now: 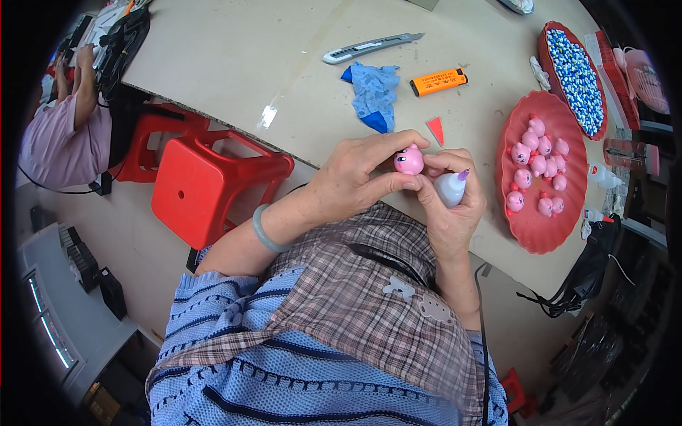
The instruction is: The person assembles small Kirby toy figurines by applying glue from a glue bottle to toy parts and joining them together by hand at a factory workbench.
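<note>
Over the table's front edge, my left hand pinches a small round pink figurine between thumb and fingers, its dark eyes showing. My right hand is closed around a small whitish squeeze bottle with a purple tip that points up. The right thumb and fingertips come up against the figurine's right side; whether they also grip it I cannot tell. To the right lies a red scalloped tray bearing several similar pink figurines.
Beyond my hands lie a blue cloth, an orange lighter, a utility knife and a red triangular scrap. A second red tray holds many small blue-and-white pieces. Red stools stand left, near another person.
</note>
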{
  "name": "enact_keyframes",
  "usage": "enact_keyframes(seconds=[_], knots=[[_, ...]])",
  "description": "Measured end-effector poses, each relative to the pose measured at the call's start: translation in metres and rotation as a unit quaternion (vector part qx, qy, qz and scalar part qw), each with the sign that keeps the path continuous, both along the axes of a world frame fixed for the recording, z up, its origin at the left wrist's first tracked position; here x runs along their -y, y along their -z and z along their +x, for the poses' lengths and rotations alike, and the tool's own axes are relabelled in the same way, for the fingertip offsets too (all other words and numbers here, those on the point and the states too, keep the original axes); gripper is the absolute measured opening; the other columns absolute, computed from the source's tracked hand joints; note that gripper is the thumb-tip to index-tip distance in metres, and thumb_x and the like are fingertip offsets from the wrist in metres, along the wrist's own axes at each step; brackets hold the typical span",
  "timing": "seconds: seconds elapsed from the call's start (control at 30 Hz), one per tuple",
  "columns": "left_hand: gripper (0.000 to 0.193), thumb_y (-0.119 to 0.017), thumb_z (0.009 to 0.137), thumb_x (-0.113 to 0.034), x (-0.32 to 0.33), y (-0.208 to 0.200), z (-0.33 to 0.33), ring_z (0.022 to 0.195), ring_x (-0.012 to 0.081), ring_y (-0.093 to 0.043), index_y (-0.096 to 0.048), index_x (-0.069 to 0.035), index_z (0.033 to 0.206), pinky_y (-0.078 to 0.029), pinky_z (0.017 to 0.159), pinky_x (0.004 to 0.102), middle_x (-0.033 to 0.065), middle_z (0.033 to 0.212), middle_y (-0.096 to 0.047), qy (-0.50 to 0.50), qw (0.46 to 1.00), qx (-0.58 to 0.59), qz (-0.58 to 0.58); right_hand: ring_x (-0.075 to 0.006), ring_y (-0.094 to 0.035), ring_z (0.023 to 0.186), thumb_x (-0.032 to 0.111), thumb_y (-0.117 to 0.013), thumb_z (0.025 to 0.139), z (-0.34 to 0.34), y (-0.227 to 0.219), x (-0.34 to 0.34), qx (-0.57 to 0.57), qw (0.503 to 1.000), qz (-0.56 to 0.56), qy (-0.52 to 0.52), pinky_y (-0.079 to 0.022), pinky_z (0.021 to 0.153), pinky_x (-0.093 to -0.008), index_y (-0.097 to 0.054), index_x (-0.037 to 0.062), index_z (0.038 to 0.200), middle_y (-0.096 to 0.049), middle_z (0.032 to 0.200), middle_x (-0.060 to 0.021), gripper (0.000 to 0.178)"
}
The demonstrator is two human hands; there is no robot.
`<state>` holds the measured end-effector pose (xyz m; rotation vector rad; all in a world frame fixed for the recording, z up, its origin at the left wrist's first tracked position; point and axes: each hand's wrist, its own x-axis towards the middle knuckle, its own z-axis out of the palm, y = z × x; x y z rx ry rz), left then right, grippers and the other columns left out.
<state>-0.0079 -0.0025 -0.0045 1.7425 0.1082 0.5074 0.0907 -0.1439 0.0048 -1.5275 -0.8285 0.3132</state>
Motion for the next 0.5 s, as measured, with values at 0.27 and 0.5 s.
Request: enact_keyframes(seconds=[0.27, 0.5], knots=[[0.045, -0.073, 0.083, -0.018, 0.0, 0.003, 0.001, 0.086, 0.0267, -0.068, -0.057, 0.0, 0.121, -0.055, 0.073, 0.0344, 0.0134, 0.107, -0.068, -0.029, 0.994, 0.048, 0.099, -0.0111, -0.057, 0.083, -0.003, -0.078, 0.075, 0.0, -0.001, 0.0, -0.024, 1.0, 0.007, -0.01, -0.048, 0.075, -0.0246, -0.065, 0.0026, 0.098, -0.059, 0.094, -0.0038, 0.027], [0.045, -0.073, 0.083, -0.017, 0.001, 0.003, 0.0, 0.085, 0.0275, -0.067, -0.057, -0.001, 0.121, -0.055, 0.073, 0.0344, 0.013, 0.105, -0.067, -0.039, 0.99, 0.045, 0.131, -0.0107, -0.055, 0.082, -0.005, -0.067, 0.081, 0.001, 0.003, 0.013, -0.136, 0.99, 0.02, -0.024, -0.047, 0.072, -0.0241, -0.054, 0.0021, 0.117, -0.056, 0.099, -0.0059, 0.039]])
